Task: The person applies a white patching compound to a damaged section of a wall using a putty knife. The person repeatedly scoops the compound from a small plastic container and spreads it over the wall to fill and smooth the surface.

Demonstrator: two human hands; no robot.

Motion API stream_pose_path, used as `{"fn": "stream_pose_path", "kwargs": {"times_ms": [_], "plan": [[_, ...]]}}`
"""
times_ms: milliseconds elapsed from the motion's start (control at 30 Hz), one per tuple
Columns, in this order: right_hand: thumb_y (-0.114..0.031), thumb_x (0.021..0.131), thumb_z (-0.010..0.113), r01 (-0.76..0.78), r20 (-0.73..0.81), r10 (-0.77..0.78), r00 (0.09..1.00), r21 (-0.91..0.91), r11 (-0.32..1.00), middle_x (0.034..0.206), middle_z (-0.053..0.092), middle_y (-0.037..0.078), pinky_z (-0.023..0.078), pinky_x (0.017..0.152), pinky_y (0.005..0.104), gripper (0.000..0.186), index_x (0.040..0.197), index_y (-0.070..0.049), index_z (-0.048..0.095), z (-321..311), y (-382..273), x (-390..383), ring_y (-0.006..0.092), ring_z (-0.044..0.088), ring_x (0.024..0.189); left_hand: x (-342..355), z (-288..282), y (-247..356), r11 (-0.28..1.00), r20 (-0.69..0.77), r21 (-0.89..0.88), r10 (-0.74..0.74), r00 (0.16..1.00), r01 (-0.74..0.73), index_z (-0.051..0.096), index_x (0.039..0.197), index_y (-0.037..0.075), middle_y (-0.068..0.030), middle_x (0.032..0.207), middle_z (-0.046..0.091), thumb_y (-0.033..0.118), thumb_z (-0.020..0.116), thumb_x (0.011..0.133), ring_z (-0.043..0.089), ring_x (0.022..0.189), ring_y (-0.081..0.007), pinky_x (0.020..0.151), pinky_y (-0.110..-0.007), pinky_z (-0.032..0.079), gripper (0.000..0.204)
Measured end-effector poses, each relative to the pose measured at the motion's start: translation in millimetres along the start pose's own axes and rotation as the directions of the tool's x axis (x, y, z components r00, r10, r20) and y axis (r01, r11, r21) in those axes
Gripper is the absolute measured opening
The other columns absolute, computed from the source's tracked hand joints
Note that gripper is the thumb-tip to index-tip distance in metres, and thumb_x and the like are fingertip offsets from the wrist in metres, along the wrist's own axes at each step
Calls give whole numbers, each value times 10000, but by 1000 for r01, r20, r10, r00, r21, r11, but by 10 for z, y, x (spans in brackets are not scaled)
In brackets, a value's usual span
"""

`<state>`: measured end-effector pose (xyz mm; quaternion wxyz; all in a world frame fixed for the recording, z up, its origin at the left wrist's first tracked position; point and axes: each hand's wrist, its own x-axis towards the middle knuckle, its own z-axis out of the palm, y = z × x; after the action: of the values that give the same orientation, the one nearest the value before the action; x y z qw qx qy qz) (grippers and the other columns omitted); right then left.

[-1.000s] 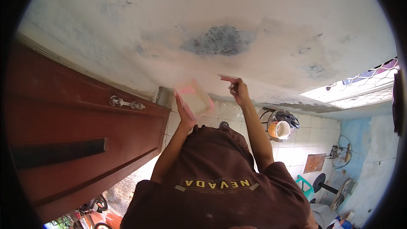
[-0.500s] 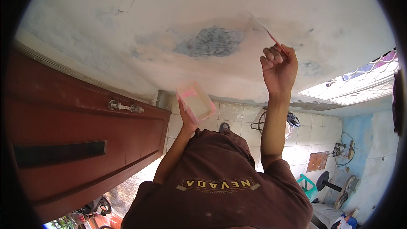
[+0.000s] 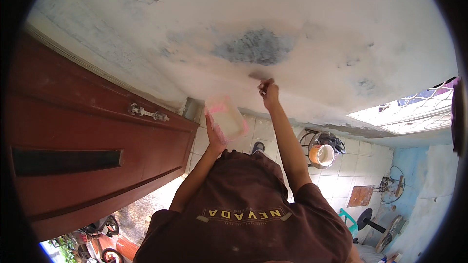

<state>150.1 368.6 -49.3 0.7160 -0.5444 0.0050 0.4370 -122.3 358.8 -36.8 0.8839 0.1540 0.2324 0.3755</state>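
Note:
My left hand grips a shallow, pink-smeared plastic tub from its left side; pale paste lies inside. Close to the wall, my right hand has its fingers closed around a putty knife. The knife's blade is blurred and points left, just below a dark grey-blue patch on the whitish wall. Its handle is mostly hidden in my fingers. Whether the blade touches the wall I cannot tell.
On the left stands a red-brown door with a metal handle. A white-and-orange bucket and a black plastic bag rest on a stool to the right. Farther right are a window grille and a green plastic stool.
My right hand has swept left and down with the putty knife, from right of the dark patch to below it. The bucket now shows from behind my forearm. The tub remains in my left hand.

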Motion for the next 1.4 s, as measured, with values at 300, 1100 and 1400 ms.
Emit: {"fn": "stream_pose_path", "kwargs": {"times_ms": [300,1100,1400], "plan": [[-173,936,511,187,328,-405,854,532,826,592,407,-23,353,568,263,211,756,-67,538,980,-2278,-2022,148,454,633,-179,169,245,999,110,-7,-36,993,37,289,1531,195,-91,1471,443,700,304,972,473,1344,-300,1093,-549,416,753],[-128,906,519,9,417,-289,862,557,831,555,388,-30,412,563,254,170,740,-92,518,1233,-2214,-1916,139,463,646,71,-227,673,994,28,-105,-29,999,32,349,1497,216,-62,1452,464,709,354,957,482,1324,-304,1078,-563,419,731],[-152,898,482,-396,238,333,912,306,866,549,377,-50,334,496,215,185,716,-119,486,1048,-331,-657,102,410,575,350,-507,684,991,67,-134,11,998,-2,343,1496,198,-61,1421,483,698,373,958,491,1311,-303,1067,-555,430,735]]}}
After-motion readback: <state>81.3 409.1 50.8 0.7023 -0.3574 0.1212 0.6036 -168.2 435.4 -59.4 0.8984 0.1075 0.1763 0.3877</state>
